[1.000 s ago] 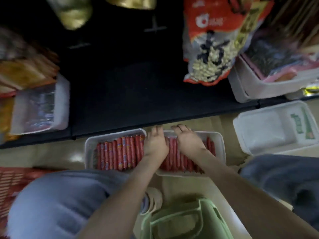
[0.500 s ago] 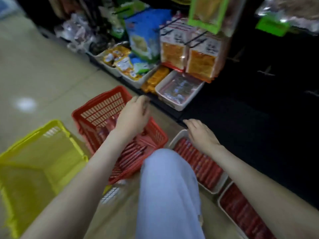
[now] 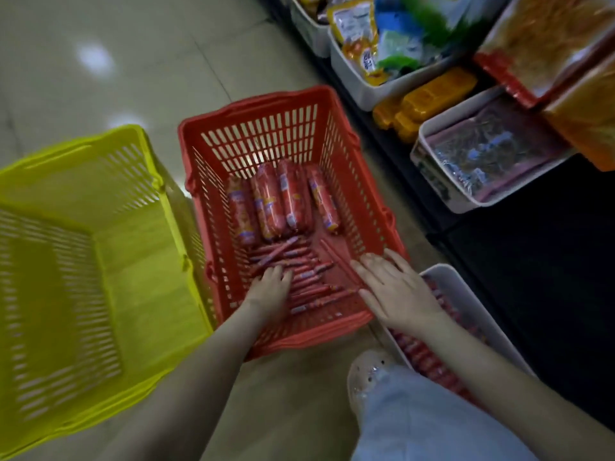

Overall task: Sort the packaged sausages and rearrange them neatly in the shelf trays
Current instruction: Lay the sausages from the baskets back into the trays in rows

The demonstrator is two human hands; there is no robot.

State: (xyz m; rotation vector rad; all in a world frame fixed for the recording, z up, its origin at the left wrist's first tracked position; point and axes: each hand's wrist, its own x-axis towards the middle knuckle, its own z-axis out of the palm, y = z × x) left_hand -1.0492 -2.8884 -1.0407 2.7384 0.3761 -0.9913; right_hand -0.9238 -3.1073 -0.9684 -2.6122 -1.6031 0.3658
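Packaged sausages of two kinds lie in a red slatted plastic basket (image 3: 266, 104) on the glossy tiled floor (image 3: 133, 61). Four thick glossy red tubes (image 3: 283, 197) lie side by side at its far end, and a loose heap of thin red sticks (image 3: 306, 281) at its near end. More thin sticks (image 3: 429, 361) are packed in rows in a white plastic tray (image 3: 466, 294) at the basket's right, beside the dark bottom shelf (image 3: 549, 294).

The left hand (image 3: 271, 291) rests palm down on the heap. Its fingers bend onto the sticks, but blur hides whether its grip has closed on any. The right hand (image 3: 396, 291) is spread flat, fingers straight, over the basket's near right corner, its grip open and holding nothing.

Half a second ago the left hand hovered above the basket and the right lay on the tray's sausages. The left is now down inside and the right has crossed to the basket.

A yellow slatted basket (image 3: 100, 261) stands touching the red one's left side. The thick tubes carry purple and yellow label patches, but their writing is too blurred to read.
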